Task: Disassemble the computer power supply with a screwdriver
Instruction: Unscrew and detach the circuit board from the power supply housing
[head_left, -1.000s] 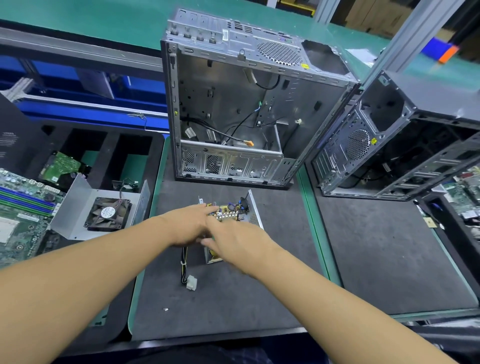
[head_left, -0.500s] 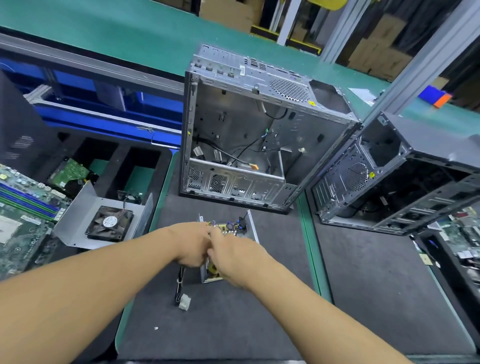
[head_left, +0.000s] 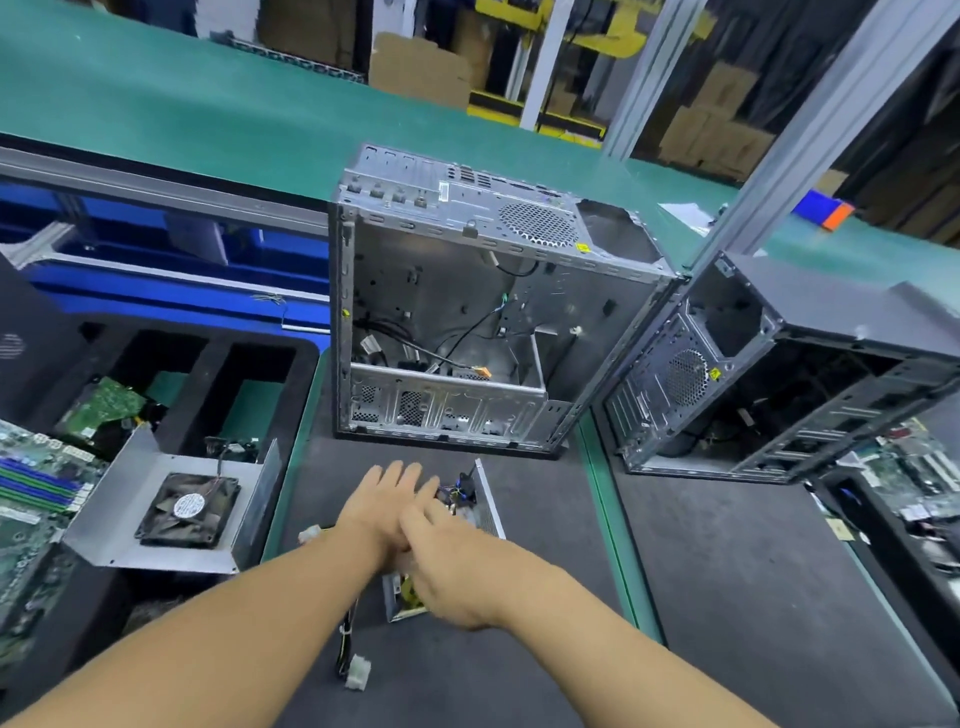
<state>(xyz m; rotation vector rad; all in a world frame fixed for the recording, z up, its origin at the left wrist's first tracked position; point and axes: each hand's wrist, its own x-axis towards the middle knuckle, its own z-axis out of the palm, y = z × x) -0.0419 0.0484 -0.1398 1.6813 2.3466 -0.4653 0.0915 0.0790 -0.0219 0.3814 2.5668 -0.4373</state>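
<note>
Uncurled since half a second back: left hand (head_left: 382, 506), fingers then bent down onto the power supply (head_left: 488, 514), now straight and fanned out over its far left part, gripping nothing. Drawn closer against it as well: right hand (head_left: 457, 571), overlapping the left at the knuckles, fingers roughly straight and pointing up-left over the unit, blurred, so impossible to tell whether pinching anything underneath. Farthest back and widest, a green conveyor belt (head_left: 208, 104) running across the whole view. In front of it, a silver computer case (head_left: 467, 291) standing upright with its open side facing the camera, loose black wires and an orange plug lying inside near the bottom. Just to its right, a black computer case (head_left: 831, 332), tilted, open side also forward. Under everything near, a dark mat (head_left: 519, 675) with a green edge. On the left, a black foam tray (head_left: 208, 364) with deep compartments, a green circuit board (head_left: 106, 408) in one of them. Resting on the tray's near edge, a bent grey metal cover (head_left: 130, 467) with a black fan (head_left: 189, 506) fixed inside. At the far left edge, a motherboard (head_left: 31, 483) with blue slots. On the mat, just before the silver case and mostly hidden beneath both hands, the power supply itself, lid off, perforated side wall upright on the right, board and wires exposed. Trailing from its near left corner, a cable ending in a white connector (head_left: 357, 672) lying flat on the mat
</note>
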